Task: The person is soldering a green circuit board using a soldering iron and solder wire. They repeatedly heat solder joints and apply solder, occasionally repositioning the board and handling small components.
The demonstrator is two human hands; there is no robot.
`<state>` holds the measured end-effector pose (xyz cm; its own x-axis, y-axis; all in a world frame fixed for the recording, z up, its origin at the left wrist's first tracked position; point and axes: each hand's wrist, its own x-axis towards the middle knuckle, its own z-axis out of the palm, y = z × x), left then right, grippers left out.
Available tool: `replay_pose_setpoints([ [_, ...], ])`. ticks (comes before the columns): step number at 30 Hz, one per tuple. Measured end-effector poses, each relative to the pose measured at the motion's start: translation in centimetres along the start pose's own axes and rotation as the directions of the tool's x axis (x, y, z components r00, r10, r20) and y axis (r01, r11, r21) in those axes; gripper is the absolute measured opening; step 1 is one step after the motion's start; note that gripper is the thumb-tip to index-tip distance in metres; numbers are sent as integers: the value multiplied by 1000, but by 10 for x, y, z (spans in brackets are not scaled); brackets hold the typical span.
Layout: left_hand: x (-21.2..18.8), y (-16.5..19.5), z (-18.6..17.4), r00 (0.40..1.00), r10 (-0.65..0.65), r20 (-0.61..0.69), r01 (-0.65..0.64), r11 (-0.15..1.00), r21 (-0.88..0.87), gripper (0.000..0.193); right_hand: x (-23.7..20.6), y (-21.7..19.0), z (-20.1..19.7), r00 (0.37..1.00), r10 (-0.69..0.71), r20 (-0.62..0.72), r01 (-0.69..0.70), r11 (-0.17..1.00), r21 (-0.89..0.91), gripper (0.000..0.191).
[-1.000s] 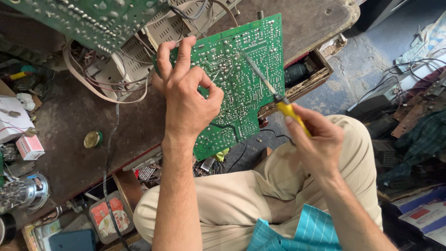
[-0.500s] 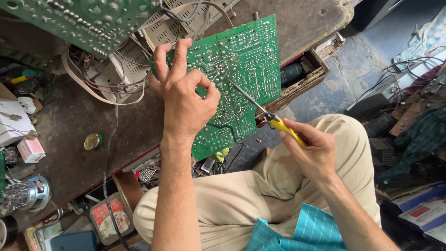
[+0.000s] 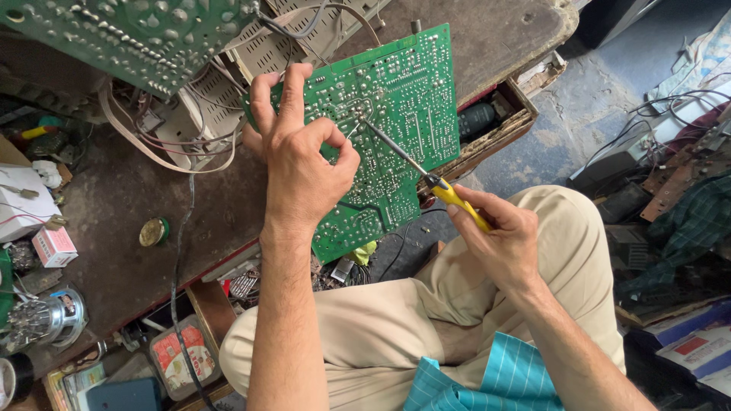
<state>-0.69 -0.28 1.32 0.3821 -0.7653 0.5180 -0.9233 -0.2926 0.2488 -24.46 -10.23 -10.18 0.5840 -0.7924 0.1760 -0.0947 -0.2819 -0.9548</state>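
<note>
Left hand (image 3: 301, 164) grips green board (image 3: 396, 114) at the dark, worn desk's (image 3: 114, 221) front edge; right hand (image 3: 499, 240) closed on yellow iron (image 3: 449, 194). Cluttered blue floor (image 3: 594, 106).

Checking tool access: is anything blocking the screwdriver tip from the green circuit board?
Nothing visible does. The right hand holds the screwdriver, its tip already on the green circuit board. The left hand grips the board's left edge, beside the tip.

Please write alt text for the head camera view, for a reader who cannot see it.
A person's left hand holds a green circuit board while the right hand touches a yellow-handled tool to its soldered side. The board is tilted above a cluttered brown workbench.
</note>
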Motion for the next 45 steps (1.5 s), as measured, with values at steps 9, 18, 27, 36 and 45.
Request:
replay_pose_setpoints([
  [9, 0, 0, 1, 1000, -23, 1, 23, 999, -24, 22, -3, 0, 5, 999, 21, -44, -23, 999, -36, 29],
  [18, 0, 1, 1, 1000, -13, -5, 13, 1000, -19, 22, -2, -4, 7, 998, 44, -36, -46, 998, -50, 30],
  [27, 1, 0, 2, 1000, 2, -8, -2, 1000, -1, 22, -4, -19, 8, 984, -172, -53, 169, 984, -61, 26],
  [36, 1, 0, 3, 1000, -13, 4, 13, 1000, -11, 23, -5, -2, 11, 999, 54, -10, -53, 997, 62, 29],
  [45, 1, 1, 2, 1000, -20, 0, 20, 1000, -11, 23, 0, 11, 9, 979, 177, 99, -195, 956, 220, 29],
])
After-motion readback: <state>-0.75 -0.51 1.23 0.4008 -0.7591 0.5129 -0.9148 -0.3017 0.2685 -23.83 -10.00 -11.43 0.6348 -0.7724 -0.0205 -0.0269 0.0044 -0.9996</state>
